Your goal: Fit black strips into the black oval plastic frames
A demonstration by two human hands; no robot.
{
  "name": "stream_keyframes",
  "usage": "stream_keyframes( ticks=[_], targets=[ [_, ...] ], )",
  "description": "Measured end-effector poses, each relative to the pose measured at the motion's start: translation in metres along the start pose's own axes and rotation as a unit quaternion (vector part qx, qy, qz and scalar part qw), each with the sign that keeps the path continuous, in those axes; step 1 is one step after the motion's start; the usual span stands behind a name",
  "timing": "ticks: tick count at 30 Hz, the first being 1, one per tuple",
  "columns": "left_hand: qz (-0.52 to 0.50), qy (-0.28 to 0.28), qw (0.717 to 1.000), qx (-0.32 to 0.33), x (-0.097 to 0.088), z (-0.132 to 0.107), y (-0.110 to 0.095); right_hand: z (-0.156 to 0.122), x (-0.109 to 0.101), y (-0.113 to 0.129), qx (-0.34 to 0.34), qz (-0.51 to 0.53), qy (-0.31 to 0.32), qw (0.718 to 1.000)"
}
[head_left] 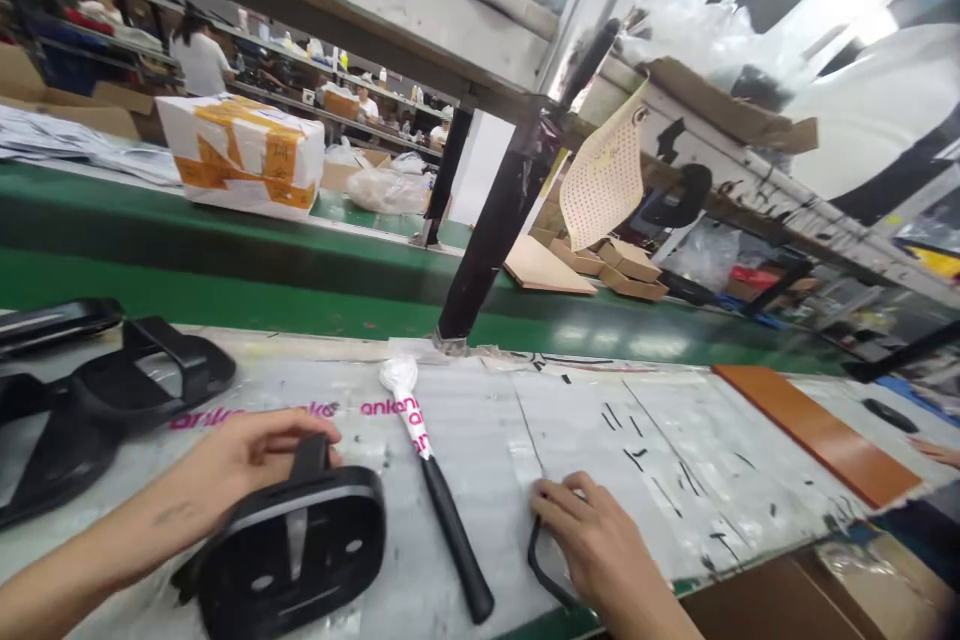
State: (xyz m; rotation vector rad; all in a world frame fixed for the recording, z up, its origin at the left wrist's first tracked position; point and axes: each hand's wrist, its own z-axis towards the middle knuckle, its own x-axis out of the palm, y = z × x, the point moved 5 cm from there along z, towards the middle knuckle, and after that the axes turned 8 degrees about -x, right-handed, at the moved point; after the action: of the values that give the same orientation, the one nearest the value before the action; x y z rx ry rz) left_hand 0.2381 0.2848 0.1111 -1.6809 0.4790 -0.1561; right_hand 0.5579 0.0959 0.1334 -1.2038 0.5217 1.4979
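Left hand [240, 465] closed on the strap of a black sandal [289, 550], lying on the table [675, 440] right under it, long side pointing away. Right hand [600, 545] flat, fingers curled on a thin black loop [544, 570]. Black-handled tool [439, 490] between both hands, handle nearer the right.

pink "anko" print on table cover [525, 420], tool wrap [414, 420]

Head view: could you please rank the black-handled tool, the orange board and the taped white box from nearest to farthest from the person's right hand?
From the right hand:
1. Black-handled tool, just to its left on the bench.
2. Orange board, to its right along the bench.
3. Taped white box, far left on the green conveyor.
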Motion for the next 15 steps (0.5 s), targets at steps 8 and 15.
stream_keyframes(
  ticks=[8,15],
  targets=[
    [-0.118,0.167,0.977,-0.059,0.052,0.006,-0.003,0.054,-0.004,0.043,0.311,0.436,-0.151,0.831],
    [-0.132,0.084,0.987,0.036,0.043,0.0,-0.001,0.126,0.054,0.134,0.311,0.516,-0.03,0.798]
  ],
)
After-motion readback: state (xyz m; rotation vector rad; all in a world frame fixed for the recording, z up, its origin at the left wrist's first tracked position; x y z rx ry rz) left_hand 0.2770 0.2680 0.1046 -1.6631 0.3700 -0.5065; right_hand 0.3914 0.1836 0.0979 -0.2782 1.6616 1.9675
